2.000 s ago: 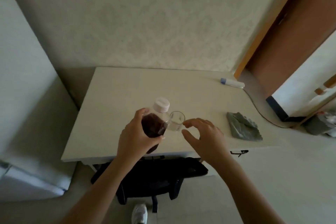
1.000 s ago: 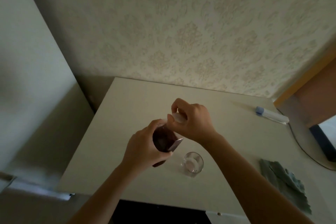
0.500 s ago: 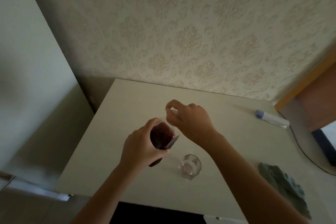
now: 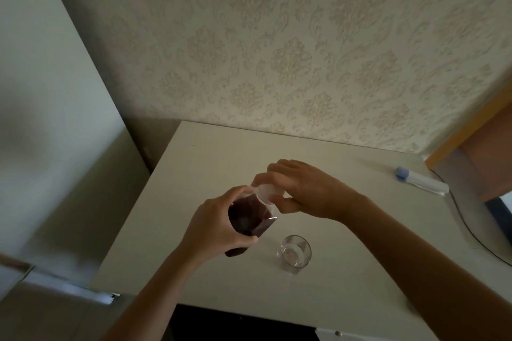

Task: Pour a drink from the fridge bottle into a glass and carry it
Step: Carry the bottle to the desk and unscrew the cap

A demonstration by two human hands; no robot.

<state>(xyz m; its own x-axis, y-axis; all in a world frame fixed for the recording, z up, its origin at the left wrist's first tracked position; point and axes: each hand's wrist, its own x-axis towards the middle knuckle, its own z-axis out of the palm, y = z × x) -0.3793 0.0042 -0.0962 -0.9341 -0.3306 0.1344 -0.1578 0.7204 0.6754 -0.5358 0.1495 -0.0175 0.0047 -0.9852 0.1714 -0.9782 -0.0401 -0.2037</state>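
Observation:
A clear bottle (image 4: 249,219) of dark red drink is held above the white table (image 4: 199,174), tilted with its top away from me. My left hand (image 4: 213,227) is wrapped around its body. My right hand (image 4: 304,191) pinches the bottle's white cap (image 4: 267,192) between thumb and fingers; the cap sits on the bottle's neck. A small empty clear glass (image 4: 294,253) stands upright on the table just right of and below the bottle, apart from both hands.
A white tube with a blue cap (image 4: 421,181) lies at the table's far right, beside a dark cable (image 4: 471,230). A patterned wall backs the table. A pale surface (image 4: 41,119) rises on the left. A dark gap shows under the table's near edge.
Two seconds ago my right hand hovered by the glass; it then closed on the bottle's cap. Since half a second ago its fingers have shifted around the cap. The glass has stayed put.

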